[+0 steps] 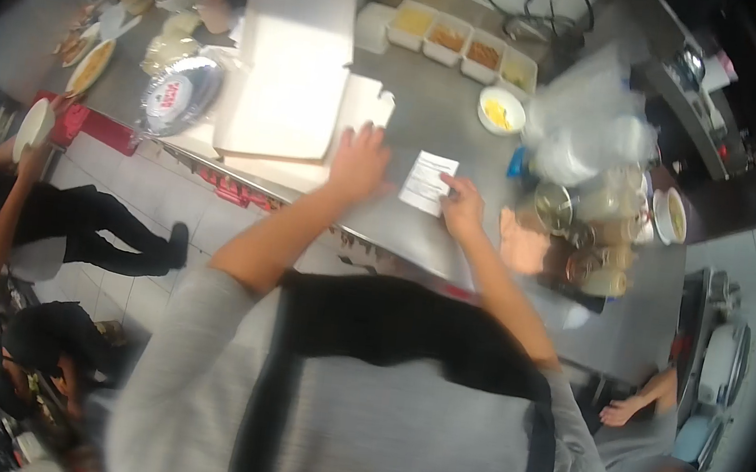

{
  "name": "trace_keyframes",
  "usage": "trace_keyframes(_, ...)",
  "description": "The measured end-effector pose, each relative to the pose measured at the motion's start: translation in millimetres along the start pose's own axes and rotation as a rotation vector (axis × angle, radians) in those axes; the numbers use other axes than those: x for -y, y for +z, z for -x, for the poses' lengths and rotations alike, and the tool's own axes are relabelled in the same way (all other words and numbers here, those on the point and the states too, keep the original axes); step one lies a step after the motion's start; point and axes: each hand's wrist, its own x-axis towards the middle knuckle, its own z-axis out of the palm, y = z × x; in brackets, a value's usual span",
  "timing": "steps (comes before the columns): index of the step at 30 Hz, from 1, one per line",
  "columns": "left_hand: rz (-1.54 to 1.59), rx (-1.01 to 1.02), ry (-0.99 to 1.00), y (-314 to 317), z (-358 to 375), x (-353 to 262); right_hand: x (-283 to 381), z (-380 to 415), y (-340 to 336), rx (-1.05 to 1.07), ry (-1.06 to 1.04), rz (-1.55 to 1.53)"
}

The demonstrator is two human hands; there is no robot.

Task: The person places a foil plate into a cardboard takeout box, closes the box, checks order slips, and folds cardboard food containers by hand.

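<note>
My left hand [359, 169] rests with its fingers spread at the right edge of an open white cardboard box [286, 104], fingertips over the side flap. A small printed paper slip [423, 182] lies to the right of that hand, close over the steel counter [423, 87]. My right hand [462, 208] pinches the slip's right edge between thumb and fingers. Beyond the slip stands a white bowl [513, 126] with yellow pieces in it.
Several white containers of ingredients [447, 37] line the back. Plastic bags [587, 120], bottles and jars [609, 253] crowd the right, beside an orange cloth [522, 241]. A wrapped round package [179, 97] sits left. Co-workers are at left and lower right; one holds a bowl [34, 124].
</note>
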Motion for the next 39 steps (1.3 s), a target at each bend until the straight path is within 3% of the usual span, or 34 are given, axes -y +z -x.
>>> trace_keyframes(1,0.136,0.048,-0.008,2.7,5.4,-2.8,0.6,-8.7,-3.4,-0.033,-0.174,0.132)
trace_keyframes(2,0.234,-0.004,0.064,3.3,11.4,-8.3,40.5,-18.9,-28.1,0.038,-0.137,0.111)
trace_keyframes(3,0.360,-0.032,0.153,9.7,19.7,-12.5,63.6,-33.0,-49.0,0.006,-0.327,0.194)
trace_keyframes(7,0.431,-0.135,0.188,25.7,59.3,-33.3,170.8,-96.5,-166.2,-0.103,-0.891,0.442)
trace_keyframes(9,0.428,-0.119,0.129,9.3,62.8,-29.3,215.8,-143.1,-231.6,-0.285,-1.118,0.470)
trace_keyframes(10,0.443,-0.111,0.132,5.1,62.6,-31.9,255.8,-150.7,-263.1,-0.454,-1.205,0.736)
trace_keyframes(11,0.424,-0.111,0.140,4.2,65.1,-33.6,283.1,-166.9,-294.2,-0.494,-1.206,0.620)
trace_keyframes(12,0.404,-0.122,0.175,2.6,62.5,-31.1,298.2,-194.1,-323.6,-0.522,-1.077,0.221)
trace_keyframes(14,0.440,-0.116,0.141,1.3,63.1,-31.7,345.2,-217.5,-378.3,-0.786,-1.005,0.150)
trace_keyframes(15,0.433,-0.119,0.119,7.4,64.7,-34.0,353.9,-236.3,-417.0,-0.829,-1.083,0.234)
trace_keyframes(16,0.426,-0.118,0.089,13.6,63.9,-35.8,359.1,-260.4,-436.1,-0.774,-1.072,-0.224)
trace_keyframes(18,0.423,-0.096,0.053,-1.4,61.6,-42.1,352.3,-301.6,-469.5,-0.849,-0.943,-0.354)
trace_keyframes(21,0.421,-0.128,0.017,-1.1,62.3,-44.7,319.3,-335.4,-480.1,-0.899,-0.711,-0.251)
trace_keyframes(23,0.436,-0.138,0.020,-1.4,62.1,-45.5,317.3,-315.5,-456.0,-0.897,-0.596,-0.245)
trace_keyframes(27,0.445,-0.148,0.013,9.9,63.2,-44.6,312.6,-300.6,-441.2,-0.780,-0.640,-0.313)
trace_keyframes(30,0.442,-0.170,0.017,12.7,60.7,-43.3,320.1,-306.2,-453.3,-0.830,-0.684,-0.255)
trace_keyframes(32,0.445,-0.175,0.019,13.0,64.4,-45.7,331.1,-313.7,-461.4,-0.982,-0.762,-0.262)
trace_keyframes(34,0.448,-0.181,0.019,9.0,61.1,-45.6,337.7,-296.8,-461.3,-1.223,-0.767,0.266)
trace_keyframes(36,0.447,-0.172,0.020,3.1,59.0,-47.4,331.6,-269.4,-446.5,-1.239,-0.880,0.461)
trace_keyframes(37,0.440,-0.167,0.021,5.4,59.3,-46.3,322.6,-255.0,-432.8,-1.233,-0.940,0.551)
trace_keyframes(39,0.445,-0.147,0.023,8.0,60.8,-44.9,280.2,-226.8,-407.8,-0.871,-0.791,0.512)
